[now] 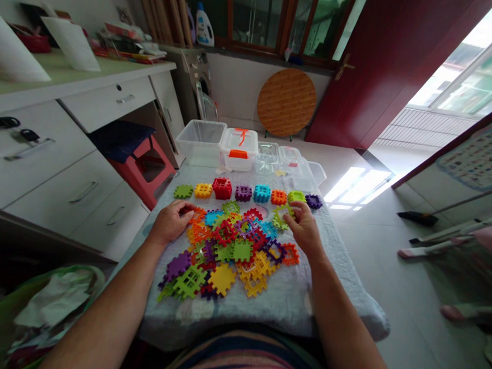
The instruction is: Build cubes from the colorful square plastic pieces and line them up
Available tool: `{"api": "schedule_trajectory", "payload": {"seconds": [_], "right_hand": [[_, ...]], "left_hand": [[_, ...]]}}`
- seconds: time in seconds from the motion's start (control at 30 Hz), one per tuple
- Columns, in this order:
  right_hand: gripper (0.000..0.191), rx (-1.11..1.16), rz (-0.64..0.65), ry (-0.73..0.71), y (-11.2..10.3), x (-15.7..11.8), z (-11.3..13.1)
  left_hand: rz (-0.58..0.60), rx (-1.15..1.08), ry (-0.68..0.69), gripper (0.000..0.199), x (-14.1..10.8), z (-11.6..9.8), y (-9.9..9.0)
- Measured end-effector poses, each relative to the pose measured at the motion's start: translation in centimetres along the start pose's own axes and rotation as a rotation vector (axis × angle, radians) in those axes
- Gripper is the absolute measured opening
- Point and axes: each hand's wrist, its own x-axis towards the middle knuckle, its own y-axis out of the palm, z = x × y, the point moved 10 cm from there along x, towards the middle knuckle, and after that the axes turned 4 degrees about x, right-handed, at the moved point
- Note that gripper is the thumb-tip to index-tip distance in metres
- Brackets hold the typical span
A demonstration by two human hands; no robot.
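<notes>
Curling inward, the right hand [303,225] pinches a green piece [281,217].

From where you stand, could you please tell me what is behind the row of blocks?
Behind the row of blocks are an open clear bin, a lidded box with an orange clip and smaller clear containers. The cloth right behind their bases is hidden.

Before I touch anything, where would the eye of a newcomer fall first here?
Most likely on the heap of flat, bright plastic pieces with toothed edges, on the pale blue cloth between the left hand and right hand. Beyond it runs a row of small, colourful plastic blocks. Farther back, on the right, stands a dark red door.
</notes>
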Motion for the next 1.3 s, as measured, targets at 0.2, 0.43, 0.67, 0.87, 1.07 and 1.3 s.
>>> {"api": "schedule_trajectory", "payload": {"seconds": [0.2, 0.43, 0.67, 0.87, 1.07, 1.3], "right_hand": [[0.027, -0.133, 0.039, 0.022, -0.8, 1.2, -2.7], [0.034, -0.420, 0.068, -0.113, -0.3, 1.0, -1.7], [0.043, -0.462, 0.157, -0.132, 0.5, 0.6, -1.8], [0.044, -0.397, 0.153, -0.158, 0.6, 0.4, -1.1], [0.043, -0.407, 0.169, -0.169, 0.7, 0.2, -1.1], [0.048, -0.415, 0.197, -0.133, 1.0, 0.2, -1.7]], "left_hand": [[0.004, -0.016, -0.016, 0.028, 0.0, 0.2, 0.1], [-0.002, -0.018, -0.005, 0.028, 0.0, 0.6, 0.2], [-0.009, -0.024, -0.012, 0.028, 0.0, 0.0, -0.2], [-0.005, -0.018, -0.001, 0.030, 0.0, 0.3, 0.1], [-0.001, 0.001, -0.001, 0.032, 0.1, 0.7, 0.3], [0.000, 0.015, 0.013, 0.032, 0.1, 0.5, 0.2]]}}
